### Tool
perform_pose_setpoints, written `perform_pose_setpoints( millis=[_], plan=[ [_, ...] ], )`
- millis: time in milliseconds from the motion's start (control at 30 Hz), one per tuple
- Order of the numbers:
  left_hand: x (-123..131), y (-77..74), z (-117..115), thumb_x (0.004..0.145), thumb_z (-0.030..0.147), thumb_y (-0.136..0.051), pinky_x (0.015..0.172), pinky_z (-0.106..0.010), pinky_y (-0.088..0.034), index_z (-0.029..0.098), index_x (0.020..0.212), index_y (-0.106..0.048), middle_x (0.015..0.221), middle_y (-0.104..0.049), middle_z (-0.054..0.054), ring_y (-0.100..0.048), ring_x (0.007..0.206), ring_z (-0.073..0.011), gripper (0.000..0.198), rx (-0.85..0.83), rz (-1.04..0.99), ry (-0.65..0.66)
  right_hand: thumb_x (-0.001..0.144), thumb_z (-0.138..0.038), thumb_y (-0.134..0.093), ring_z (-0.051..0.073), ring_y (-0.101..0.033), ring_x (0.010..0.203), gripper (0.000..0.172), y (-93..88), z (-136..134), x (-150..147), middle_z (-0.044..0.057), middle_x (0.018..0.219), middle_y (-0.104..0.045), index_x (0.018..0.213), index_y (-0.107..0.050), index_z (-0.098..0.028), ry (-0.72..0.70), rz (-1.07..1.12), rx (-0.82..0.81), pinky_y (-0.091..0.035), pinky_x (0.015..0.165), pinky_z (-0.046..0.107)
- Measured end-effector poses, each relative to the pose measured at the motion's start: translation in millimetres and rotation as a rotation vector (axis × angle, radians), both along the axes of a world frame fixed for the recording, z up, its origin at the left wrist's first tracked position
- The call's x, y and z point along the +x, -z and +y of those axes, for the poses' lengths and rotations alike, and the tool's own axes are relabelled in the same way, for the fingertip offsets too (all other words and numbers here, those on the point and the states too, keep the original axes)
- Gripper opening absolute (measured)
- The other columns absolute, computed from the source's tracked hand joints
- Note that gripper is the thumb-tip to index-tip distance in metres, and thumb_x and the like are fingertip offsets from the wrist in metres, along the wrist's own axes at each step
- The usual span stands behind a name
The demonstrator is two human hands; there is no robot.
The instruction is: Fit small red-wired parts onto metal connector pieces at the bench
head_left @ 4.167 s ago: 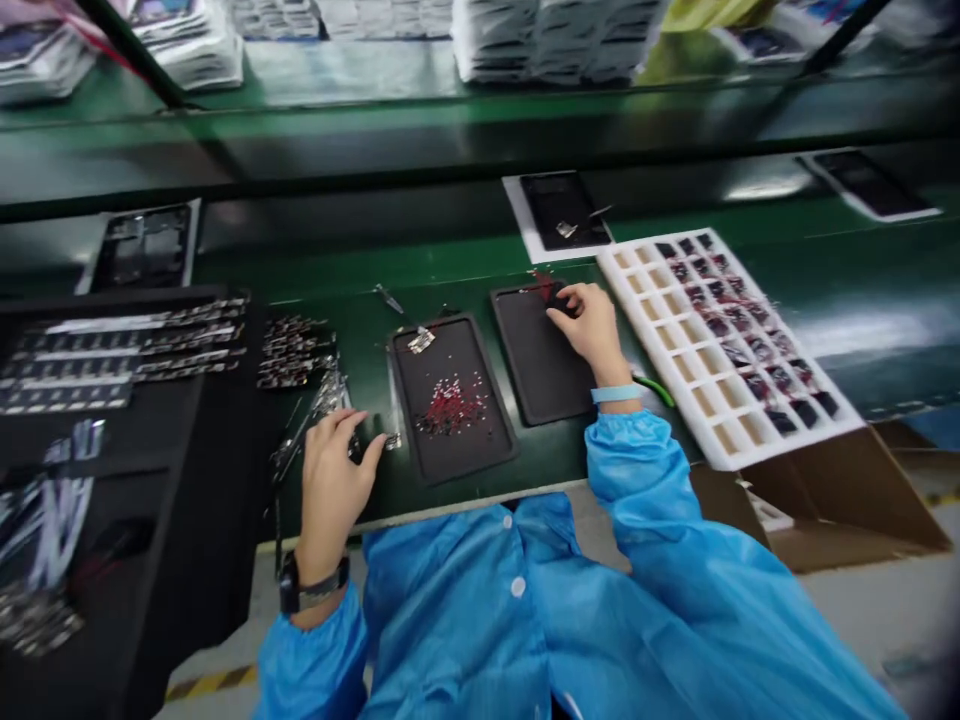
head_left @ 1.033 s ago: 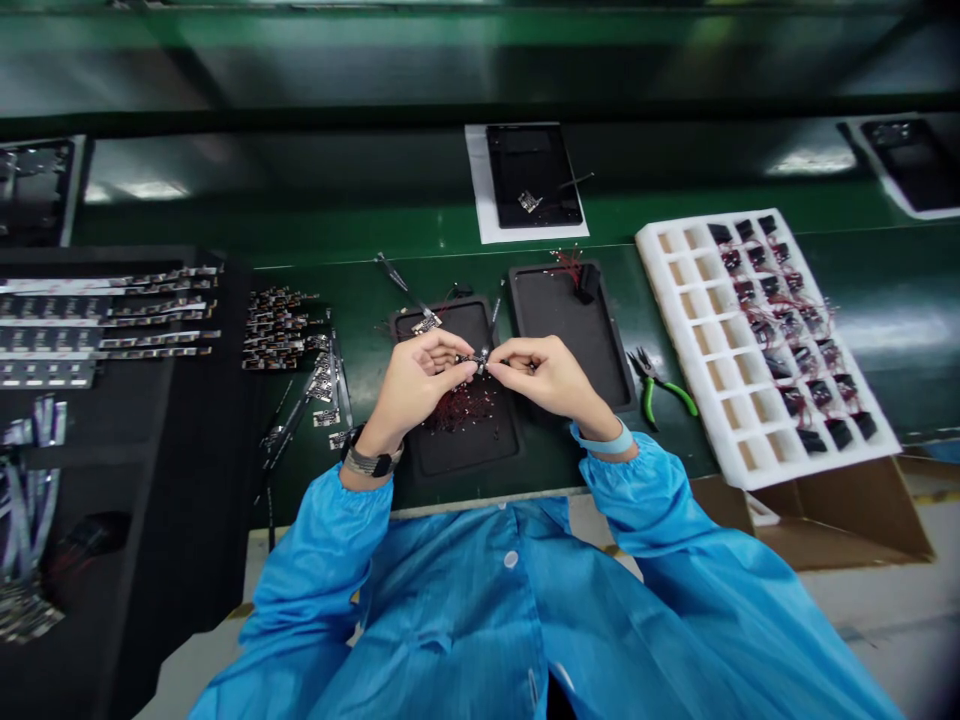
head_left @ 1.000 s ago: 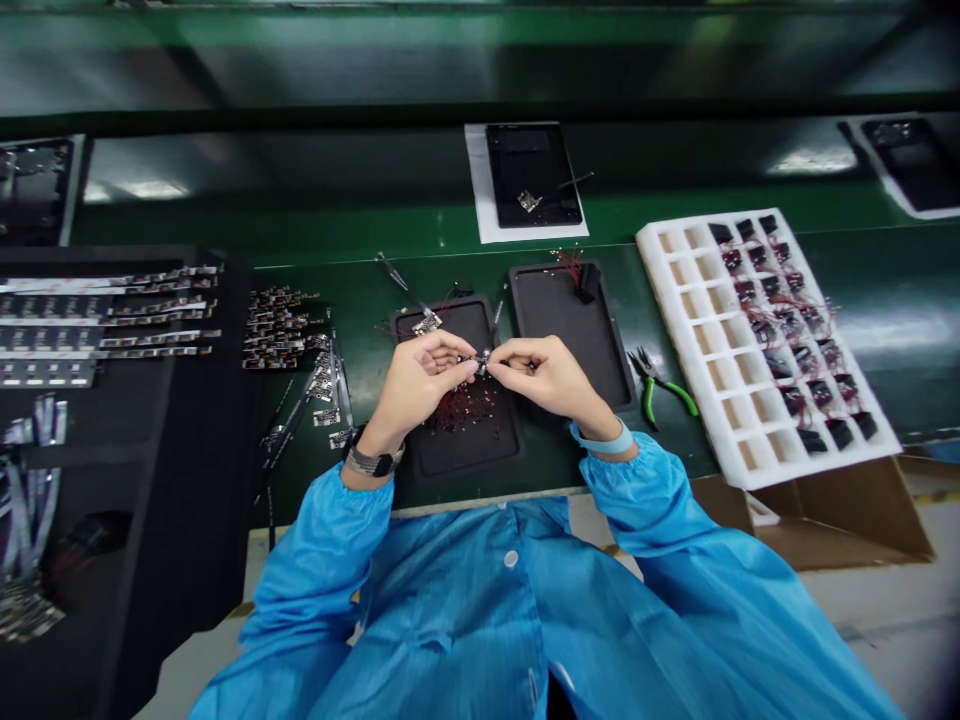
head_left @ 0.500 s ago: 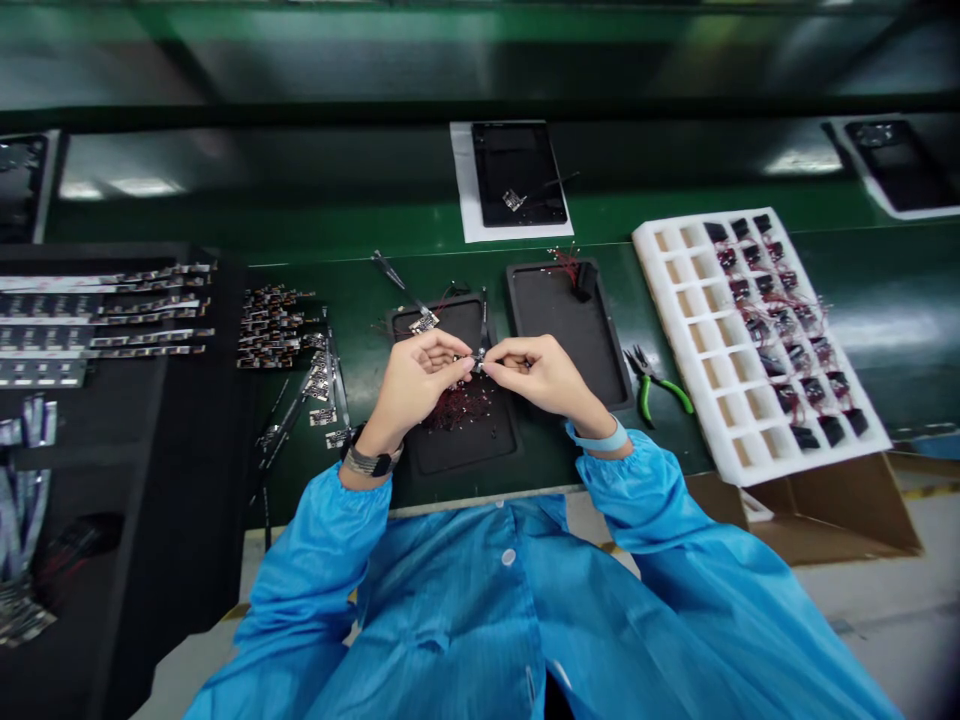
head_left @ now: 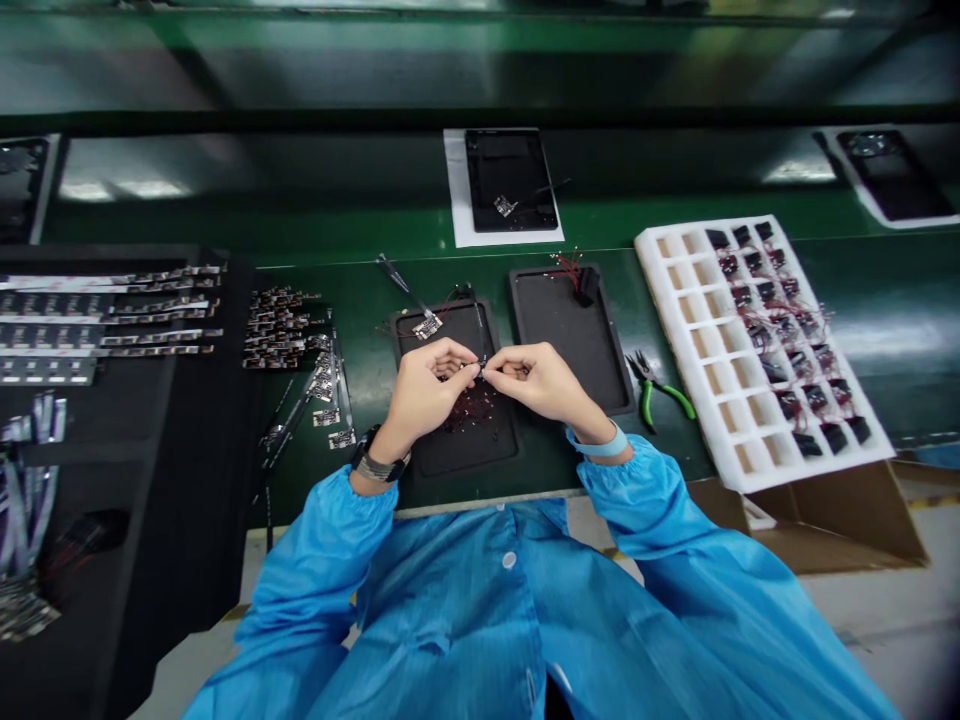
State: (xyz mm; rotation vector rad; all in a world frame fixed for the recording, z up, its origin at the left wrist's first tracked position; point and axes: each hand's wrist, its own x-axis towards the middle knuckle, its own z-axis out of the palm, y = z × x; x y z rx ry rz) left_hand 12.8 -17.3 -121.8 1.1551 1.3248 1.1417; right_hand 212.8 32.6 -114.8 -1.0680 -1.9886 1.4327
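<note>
Over the middle black tray (head_left: 465,458), my left hand (head_left: 431,390) and my right hand (head_left: 538,380) meet fingertip to fingertip. Both are closed in a pinch on a small circuit board (head_left: 481,368), mostly hidden by the fingers. A thin dark strip (head_left: 480,318) rises from between them; whether it joins the board I cannot tell. Below the fingers lies a heap of small parts with red wires (head_left: 471,410). Another circuit board with a flat cable (head_left: 427,325) rests at the tray's far left edge.
Right of my hands are a second black tray (head_left: 559,335) with a red-wired black part (head_left: 586,285), green-handled pliers (head_left: 652,390) and a white foam tray (head_left: 712,340) of wired parts. Left lie piled boards (head_left: 281,330) and a black case (head_left: 172,420). A dark panel (head_left: 510,165) lies behind.
My fingertips have drawn closer together, covering more of the circuit board. The whole view has shifted slightly; the things on the bench look unmoved.
</note>
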Motion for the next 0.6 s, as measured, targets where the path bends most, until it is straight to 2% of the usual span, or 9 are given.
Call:
perform_pose_setpoints(
  millis=[200, 400, 600],
  plan=[
    [-4.3, -4.5, 2.9, 0.077, 0.027, -0.085, 0.067, -0.029, -0.059, 0.015, 0.088, -0.072, 0.071, -0.074, -0.004, -0.073, 0.065, -0.0172, 0.021, -0.049, -0.157, 0.014, 0.091, -0.039, -0.071, 0.010, -0.037, 0.056, 0.028, -10.0, 1.4, 1.6, -0.003, 0.059, -0.049, 0.088, -0.078, -0.012, 0.007, 0.061, -0.063, -0.027, 0.054, 0.026],
    [-5.1, -5.8, 2.7, 0.077, 0.026, -0.085, 0.066, -0.029, -0.059, 0.015, 0.088, -0.072, 0.070, -0.075, -0.004, -0.073, 0.064, -0.0168, 0.021, -0.054, -0.175, 0.026, 0.090, -0.040, -0.073, 0.010, -0.038, 0.057, 0.028, -8.6, 3.4, 3.1, -0.002, 0.061, -0.052, 0.089, -0.078, -0.013, -0.013, 0.093, -0.073, -0.027, 0.054, 0.026],
    [-4.9, -6.6, 2.5, 0.076, 0.029, -0.086, 0.066, -0.030, -0.060, 0.014, 0.088, -0.072, 0.070, -0.074, -0.004, -0.073, 0.063, -0.0173, 0.024, -0.067, -0.180, 0.042, 0.090, -0.043, -0.073, 0.009, -0.035, 0.056, 0.030, -11.3, 3.7, 2.1, -0.003, 0.059, -0.049, 0.085, -0.076, -0.013, -0.028, 0.089, -0.086, -0.025, 0.052, 0.026]
  ],
)
